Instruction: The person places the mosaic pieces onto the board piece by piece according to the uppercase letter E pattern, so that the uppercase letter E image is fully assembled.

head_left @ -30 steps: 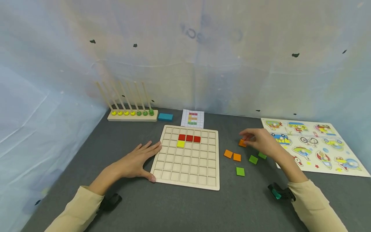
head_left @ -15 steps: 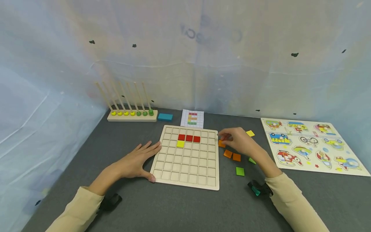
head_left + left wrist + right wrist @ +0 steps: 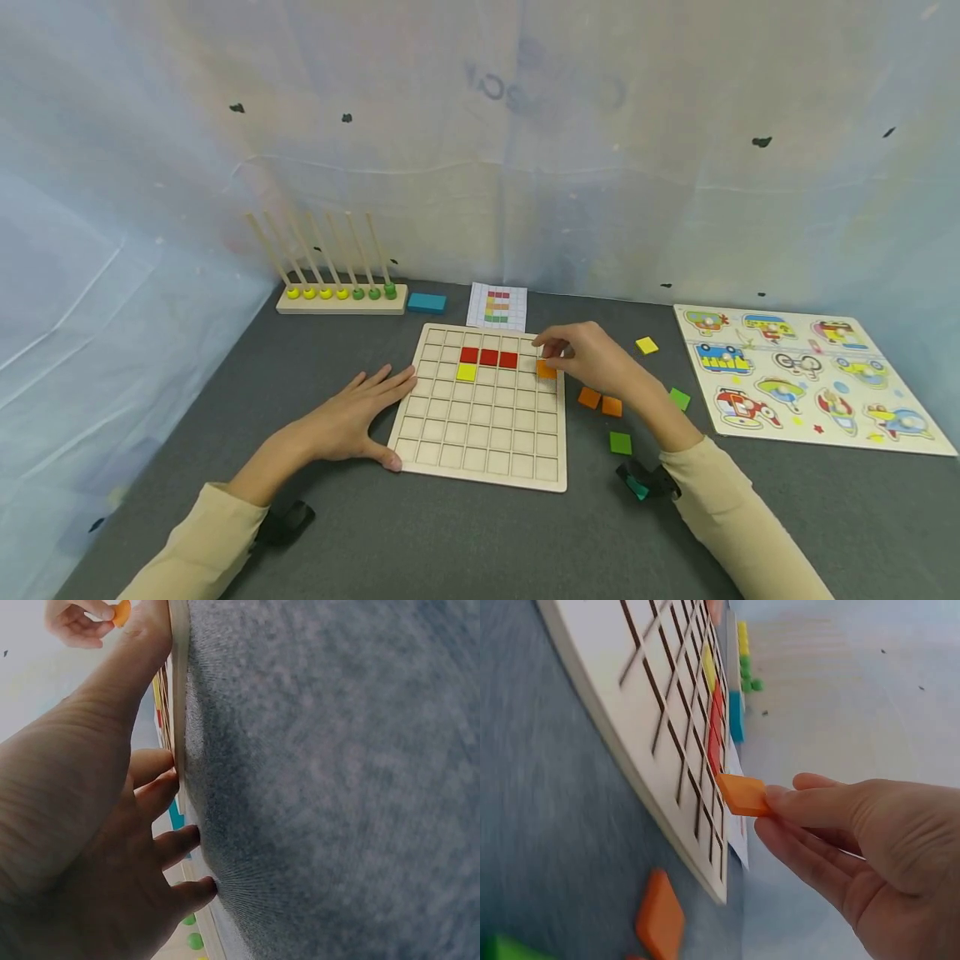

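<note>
An orange square tile (image 3: 742,796) is pinched between the thumb and fingers of my right hand (image 3: 588,357), held over the right side of the wooden grid board (image 3: 480,435). My left hand (image 3: 358,418) lies with spread fingers along the board's left edge, thumb at its near corner. On the board sit several red tiles (image 3: 489,357) in a row, with one yellow tile (image 3: 466,372) under the leftmost. Two more orange tiles (image 3: 588,397) lie on the table to the right of the board.
Green tiles (image 3: 620,442) and a yellow tile (image 3: 647,345) lie on the dark table. Behind the board are a printed pattern card (image 3: 497,307), a blue block (image 3: 427,302) and a bead counting rack (image 3: 341,305). A vehicle picture puzzle (image 3: 817,379) is at the right.
My right hand has moved left from the loose tiles to above the board, taking the orange tile with it. My left hand has stayed in place.
</note>
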The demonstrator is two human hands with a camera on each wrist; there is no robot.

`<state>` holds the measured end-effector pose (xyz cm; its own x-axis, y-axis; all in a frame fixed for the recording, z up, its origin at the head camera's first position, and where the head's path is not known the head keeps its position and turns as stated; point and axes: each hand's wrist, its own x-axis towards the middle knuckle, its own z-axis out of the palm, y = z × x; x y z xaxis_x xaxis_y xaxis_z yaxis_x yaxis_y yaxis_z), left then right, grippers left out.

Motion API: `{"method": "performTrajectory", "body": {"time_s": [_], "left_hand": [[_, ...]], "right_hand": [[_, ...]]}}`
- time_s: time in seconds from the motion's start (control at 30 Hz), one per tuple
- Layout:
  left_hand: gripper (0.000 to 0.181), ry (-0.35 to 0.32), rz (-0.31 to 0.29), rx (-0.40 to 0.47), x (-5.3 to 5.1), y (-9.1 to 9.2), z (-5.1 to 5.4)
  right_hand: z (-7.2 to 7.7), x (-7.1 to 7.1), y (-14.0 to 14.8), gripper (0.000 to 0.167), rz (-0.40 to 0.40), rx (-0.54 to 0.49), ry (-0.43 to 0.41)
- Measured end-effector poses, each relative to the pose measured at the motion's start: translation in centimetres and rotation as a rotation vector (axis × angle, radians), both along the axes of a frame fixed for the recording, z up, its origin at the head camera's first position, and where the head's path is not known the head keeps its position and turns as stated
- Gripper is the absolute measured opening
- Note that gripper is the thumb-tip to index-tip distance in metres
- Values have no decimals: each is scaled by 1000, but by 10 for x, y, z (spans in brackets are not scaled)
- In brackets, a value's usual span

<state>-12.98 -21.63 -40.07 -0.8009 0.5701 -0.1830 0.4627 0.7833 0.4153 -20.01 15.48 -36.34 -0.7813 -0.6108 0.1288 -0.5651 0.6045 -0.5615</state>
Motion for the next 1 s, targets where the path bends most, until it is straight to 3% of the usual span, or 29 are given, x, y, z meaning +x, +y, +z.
{"method": "performTrajectory", "body": {"time_s": [0.23,0.37,0.6,1.0], "left_hand": [[122,3,-2,9,0,0,0],[122,5,-4,7,0,0,-2],[122,15,-2,15,0,-1,-2],[122,26,-6,-6,1,0,-1]], "right_hand": [[-10,4,-34,24,59,18,45],[-8,6,-44,23,65,9,74],[-7,8,-58,21,112,-77,45],[-22,15,-93,18,169,-103,61]]}}
